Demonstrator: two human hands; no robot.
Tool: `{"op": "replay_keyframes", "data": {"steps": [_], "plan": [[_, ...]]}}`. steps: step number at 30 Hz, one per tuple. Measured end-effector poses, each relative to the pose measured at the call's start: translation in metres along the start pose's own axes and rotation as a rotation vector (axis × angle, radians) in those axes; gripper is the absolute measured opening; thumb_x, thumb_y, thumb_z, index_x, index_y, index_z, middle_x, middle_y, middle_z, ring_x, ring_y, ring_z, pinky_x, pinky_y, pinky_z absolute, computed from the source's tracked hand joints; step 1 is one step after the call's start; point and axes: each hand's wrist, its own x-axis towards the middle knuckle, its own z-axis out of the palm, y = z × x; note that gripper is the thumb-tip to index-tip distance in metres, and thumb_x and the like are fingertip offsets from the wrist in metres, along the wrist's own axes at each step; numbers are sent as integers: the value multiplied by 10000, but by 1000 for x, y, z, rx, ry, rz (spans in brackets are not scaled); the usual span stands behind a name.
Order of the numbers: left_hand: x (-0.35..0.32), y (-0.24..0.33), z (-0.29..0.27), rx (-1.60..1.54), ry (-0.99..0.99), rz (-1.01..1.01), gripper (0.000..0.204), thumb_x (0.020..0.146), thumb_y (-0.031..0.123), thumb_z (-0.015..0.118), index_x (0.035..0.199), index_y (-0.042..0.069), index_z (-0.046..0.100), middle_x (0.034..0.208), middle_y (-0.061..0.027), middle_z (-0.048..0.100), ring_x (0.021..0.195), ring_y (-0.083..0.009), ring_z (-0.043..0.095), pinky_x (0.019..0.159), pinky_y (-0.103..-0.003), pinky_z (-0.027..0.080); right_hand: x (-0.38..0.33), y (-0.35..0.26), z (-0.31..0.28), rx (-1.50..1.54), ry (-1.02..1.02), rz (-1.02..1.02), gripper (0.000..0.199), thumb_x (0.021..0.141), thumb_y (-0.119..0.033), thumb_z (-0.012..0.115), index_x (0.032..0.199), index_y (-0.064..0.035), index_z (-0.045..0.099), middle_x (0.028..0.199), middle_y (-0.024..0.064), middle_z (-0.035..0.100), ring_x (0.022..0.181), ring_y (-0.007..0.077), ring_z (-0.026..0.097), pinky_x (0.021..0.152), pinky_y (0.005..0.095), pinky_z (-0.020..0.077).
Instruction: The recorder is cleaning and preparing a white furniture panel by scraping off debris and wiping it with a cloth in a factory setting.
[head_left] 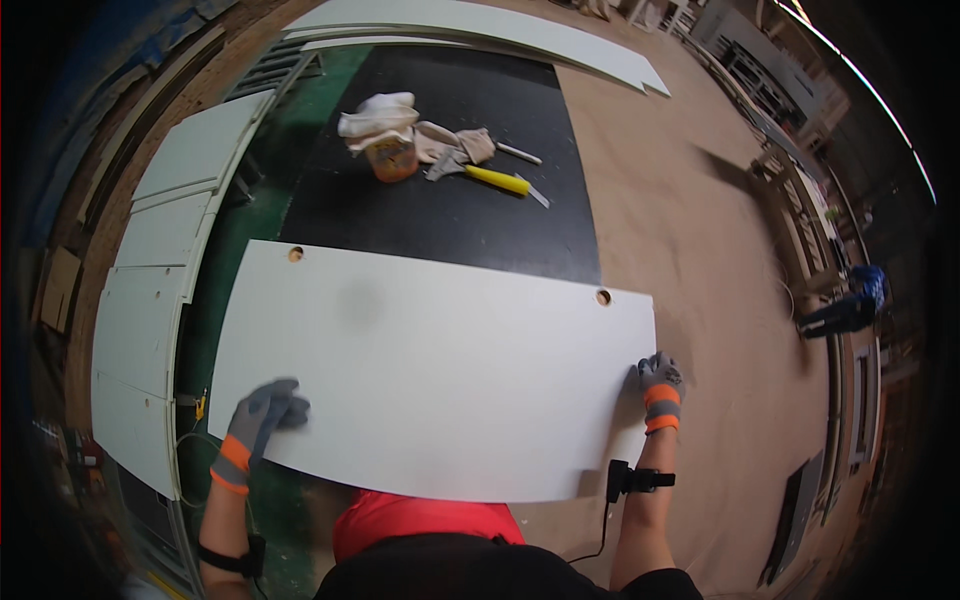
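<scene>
A large white panel lies before me, its far part over a black-topped table. Two round holes show near its far corners. My left hand, in a grey glove with an orange cuff, grips the panel at the near left corner, fingers over the top face. At the right edge my right hand, gloved alike, has its fingers curled around the rim. Farther off on the black top sit a yellow-handled scraper, an orange-brown tub, a whitish cloth and a white marker-like stick.
White panels line a rack on the left; more long white boards lie beyond the table. A yellow-tipped air tool hangs by the left rack. Another person stands far right, near wooden benches.
</scene>
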Motion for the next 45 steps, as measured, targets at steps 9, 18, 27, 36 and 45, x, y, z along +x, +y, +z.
{"op": "replay_keyframes", "data": {"steps": [9, 18, 27, 36, 45], "plan": [[219, 33, 39, 1245, 146, 593, 697, 897, 398, 599, 1460, 67, 356, 1505, -212, 317, 1409, -367, 277, 1151, -478, 244, 83, -287, 10, 102, 337, -837, 656, 844, -326, 658, 1415, -108, 421, 1412, 162, 464, 1283, 363, 449, 1049, 449, 385], [232, 18, 69, 1329, 55, 552, 682, 936, 484, 451, 1485, 104, 310, 1560, -187, 235, 1478, -347, 86, 1172, -566, 23, 161, -464, 26, -118, 235, -814, 441, 852, -358, 596, 1252, -186, 530, 1232, 132, 594, 1161, 333, 549, 970, 484, 407], [235, 21, 66, 1289, -3, 514, 667, 936, 475, 444, 1475, 100, 332, 1560, -204, 221, 1477, -358, 77, 1165, -579, 3, 133, -427, -1, 69, 408, -1242, 184, 817, -167, 615, 981, -89, 591, 992, 166, 599, 888, 394, 583, 815, 486, 473], [235, 21, 68, 1288, -24, 483, 706, 932, 485, 443, 1492, 79, 303, 1571, -230, 160, 1478, -373, 19, 1149, -599, -43, 149, -499, 10, 701, 266, -594, 737, 774, -155, 732, 1392, -5, 360, 1118, 241, 637, 866, 301, 677, 685, 365, 557], [238, 29, 75, 1358, -25, 526, 708, 927, 501, 431, 1489, 85, 317, 1566, -216, 199, 1482, -358, 22, 1165, -578, -47, 155, -494, -34, 1213, 418, -446, 503, 786, -128, 695, 1223, 53, 525, 919, 148, 670, 712, 218, 663, 640, 324, 542]]}}
